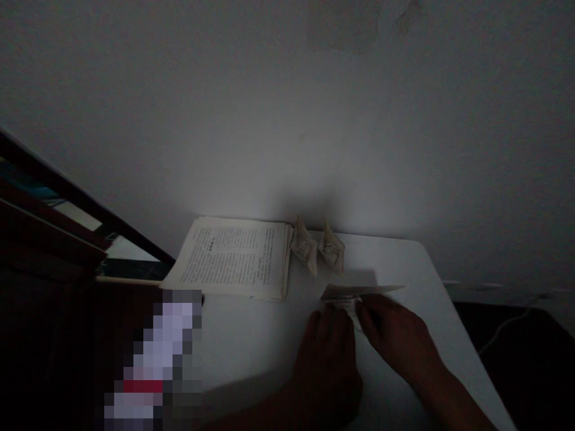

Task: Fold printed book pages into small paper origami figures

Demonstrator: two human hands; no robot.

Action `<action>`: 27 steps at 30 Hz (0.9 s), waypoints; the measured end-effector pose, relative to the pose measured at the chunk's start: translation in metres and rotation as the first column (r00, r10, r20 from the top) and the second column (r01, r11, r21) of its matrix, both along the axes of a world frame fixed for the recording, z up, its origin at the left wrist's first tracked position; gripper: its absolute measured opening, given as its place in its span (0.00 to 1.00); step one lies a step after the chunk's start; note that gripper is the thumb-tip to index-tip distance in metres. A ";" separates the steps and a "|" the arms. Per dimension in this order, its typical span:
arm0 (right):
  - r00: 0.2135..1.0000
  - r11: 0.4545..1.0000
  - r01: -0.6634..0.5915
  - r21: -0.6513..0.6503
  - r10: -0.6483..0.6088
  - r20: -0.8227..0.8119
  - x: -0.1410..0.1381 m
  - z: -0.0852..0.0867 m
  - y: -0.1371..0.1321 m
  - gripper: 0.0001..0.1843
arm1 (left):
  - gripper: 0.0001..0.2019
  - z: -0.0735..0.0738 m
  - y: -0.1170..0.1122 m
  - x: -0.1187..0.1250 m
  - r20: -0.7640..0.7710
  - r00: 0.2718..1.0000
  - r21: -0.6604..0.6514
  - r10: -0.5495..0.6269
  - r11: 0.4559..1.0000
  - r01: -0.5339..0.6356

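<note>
A small, pale sheet of printed paper, partly folded (354, 294), lies on the white table a little right of the frame's centre and low down, its long top edge running flat toward the right and a narrow folded strip hanging down between the two hands. The left hand (330, 353) comes up from the bottom of the frame, its fingers curled and pressed against the left side of that strip; the right hand (395, 335) reaches in from the lower right, fingertips pinched on the strip's right side. Both hands are closed lightly on the paper, though the dim light hides the exact grip. Just above the sheet, toward the wall, two small folded paper shapes of yellowed printed paper (318, 248) stand side by side. Left of them an open book with printed pages (233, 257) lies flat. The white table (251, 341) meets a plain grey wall (287, 108) filling the upper frame, and dark shelving (54, 233) sits at the left edge.
</note>
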State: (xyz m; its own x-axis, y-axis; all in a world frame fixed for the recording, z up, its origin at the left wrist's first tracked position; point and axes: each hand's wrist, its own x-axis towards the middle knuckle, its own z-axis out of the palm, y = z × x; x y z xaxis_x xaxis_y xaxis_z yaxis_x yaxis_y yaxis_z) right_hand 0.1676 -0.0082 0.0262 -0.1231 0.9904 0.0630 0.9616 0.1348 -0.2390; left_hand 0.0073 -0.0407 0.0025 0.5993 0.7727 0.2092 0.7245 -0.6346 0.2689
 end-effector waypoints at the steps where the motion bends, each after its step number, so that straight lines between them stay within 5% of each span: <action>1: 1.000 1.000 -0.009 0.009 0.009 -0.013 0.001 -0.001 0.001 0.14 | 0.30 0.000 0.000 0.000 0.007 1.000 -0.013 0.005 1.000 -0.005; 27: 0.998 0.995 0.043 -0.090 -0.038 0.060 0.003 -0.006 0.008 0.17 | 0.31 -0.001 -0.001 -0.001 -0.033 0.999 -0.045 0.026 0.999 -0.027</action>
